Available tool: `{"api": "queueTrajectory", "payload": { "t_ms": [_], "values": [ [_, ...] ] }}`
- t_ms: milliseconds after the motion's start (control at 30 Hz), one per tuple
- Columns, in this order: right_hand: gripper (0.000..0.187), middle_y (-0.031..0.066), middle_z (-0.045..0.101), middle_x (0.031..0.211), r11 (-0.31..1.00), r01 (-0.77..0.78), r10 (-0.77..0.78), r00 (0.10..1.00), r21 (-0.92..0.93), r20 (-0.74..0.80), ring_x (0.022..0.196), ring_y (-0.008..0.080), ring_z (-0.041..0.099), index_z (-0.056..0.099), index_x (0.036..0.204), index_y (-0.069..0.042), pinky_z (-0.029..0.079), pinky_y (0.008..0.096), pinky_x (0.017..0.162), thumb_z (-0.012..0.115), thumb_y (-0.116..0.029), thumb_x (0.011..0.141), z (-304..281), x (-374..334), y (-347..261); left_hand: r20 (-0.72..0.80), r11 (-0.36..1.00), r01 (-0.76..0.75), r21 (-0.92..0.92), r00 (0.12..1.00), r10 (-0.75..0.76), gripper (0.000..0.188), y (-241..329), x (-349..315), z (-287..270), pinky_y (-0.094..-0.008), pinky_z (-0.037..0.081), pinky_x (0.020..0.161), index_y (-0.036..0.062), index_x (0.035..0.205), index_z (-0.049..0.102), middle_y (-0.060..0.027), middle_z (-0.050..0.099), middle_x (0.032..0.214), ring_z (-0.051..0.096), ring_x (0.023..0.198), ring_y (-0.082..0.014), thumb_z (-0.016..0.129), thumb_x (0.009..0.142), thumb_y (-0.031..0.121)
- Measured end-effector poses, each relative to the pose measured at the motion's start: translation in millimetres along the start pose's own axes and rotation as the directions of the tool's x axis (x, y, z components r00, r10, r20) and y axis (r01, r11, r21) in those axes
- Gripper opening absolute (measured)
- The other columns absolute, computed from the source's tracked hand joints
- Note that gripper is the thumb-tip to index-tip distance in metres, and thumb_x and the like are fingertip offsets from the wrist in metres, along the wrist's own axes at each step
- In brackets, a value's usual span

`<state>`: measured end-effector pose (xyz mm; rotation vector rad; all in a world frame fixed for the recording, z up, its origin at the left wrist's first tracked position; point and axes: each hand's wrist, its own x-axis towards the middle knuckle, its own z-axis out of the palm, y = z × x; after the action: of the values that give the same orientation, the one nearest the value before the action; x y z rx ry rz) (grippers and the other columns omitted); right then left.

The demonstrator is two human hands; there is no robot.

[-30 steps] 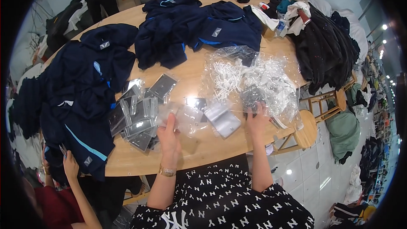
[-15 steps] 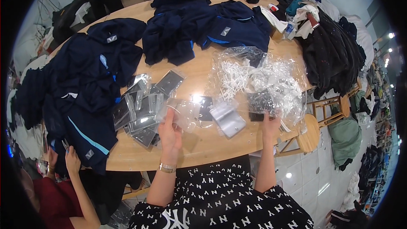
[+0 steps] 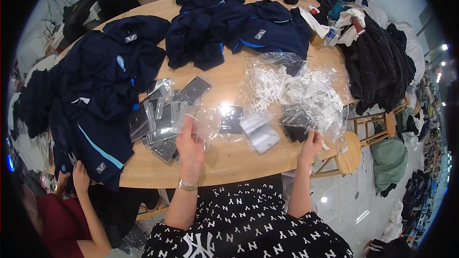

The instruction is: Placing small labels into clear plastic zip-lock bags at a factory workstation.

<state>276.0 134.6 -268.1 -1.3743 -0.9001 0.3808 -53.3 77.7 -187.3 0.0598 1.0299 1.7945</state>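
Note:
My left hand (image 3: 191, 149) has its thumb up against a small clear plastic bag (image 3: 204, 120) and grips its near edge. The bag looks empty. Beside it lies a loose pile of dark cards in clear sleeves (image 3: 165, 131). My right hand (image 3: 311, 147) is closed in a pinch at the near edge of a large clear bag (image 3: 318, 93) of white string tags. Dark cards (image 3: 296, 133) lie just left of those fingertips; what the fingers pinch is too small to make out. Between my hands are a stack of empty clear bags (image 3: 259, 134) and one dark sleeved card (image 3: 231, 120).
Navy garments (image 3: 105, 71) cover the table's left side, and more navy garments (image 3: 201, 33) lie at the far middle. A dark garment heap (image 3: 375, 62) hangs over the right edge near wooden stools (image 3: 348, 153). A co-worker's hand (image 3: 80, 177) holds snips at left; another person stands across.
My right hand has drawn back slightly toward me and right, away from the dark cards, its fingers now pinched. My left hand stays with its bag. Across the table, a person has let go of a garment.

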Motion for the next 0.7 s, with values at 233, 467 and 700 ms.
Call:
{"api": "queueTrajectory", "payload": {
  "t_ms": [233,467,700],
  "values": [
    [0.027,0.0037,0.052,0.068,0.734,-0.660,0.577,0.730,0.159,0.366,0.040,0.0159,0.053,0.042,0.104,-0.003,0.035,0.0208,0.033,0.053,-0.020,0.088,9,-53,-69,-0.038,0.996,-0.065,-0.061,0.997,0.063,0.018,6,0,9,-0.0234,0.043,0.063,0.0101,0.086,0.060,0.0022,0.059,0.081,0.054,0.071,-0.0077,0.064,0.081,0.027],
    [0.027,0.0140,0.060,0.089,0.764,-0.643,0.408,0.548,0.055,0.730,0.053,0.0224,0.063,0.040,0.112,-0.003,0.049,0.0265,0.039,0.048,-0.015,0.089,35,-84,-113,-0.025,0.994,-0.103,-0.045,0.995,0.101,0.017,6,2,1,-0.0218,0.041,0.059,0.0108,0.083,0.059,0.0035,0.057,0.077,0.053,0.069,-0.0063,0.064,0.081,0.027],
    [0.024,0.0124,0.061,0.084,0.815,-0.445,0.514,0.258,-0.371,0.818,0.068,0.0199,0.065,0.048,0.109,0.002,0.053,0.0266,0.055,0.049,-0.010,0.088,36,-69,-124,-0.121,0.991,-0.136,-0.009,0.984,0.134,0.019,9,-1,3,-0.0197,0.040,0.049,0.0103,0.080,0.059,0.0031,0.057,0.073,0.051,0.058,-0.0049,0.065,0.080,0.028]
  ]
}}
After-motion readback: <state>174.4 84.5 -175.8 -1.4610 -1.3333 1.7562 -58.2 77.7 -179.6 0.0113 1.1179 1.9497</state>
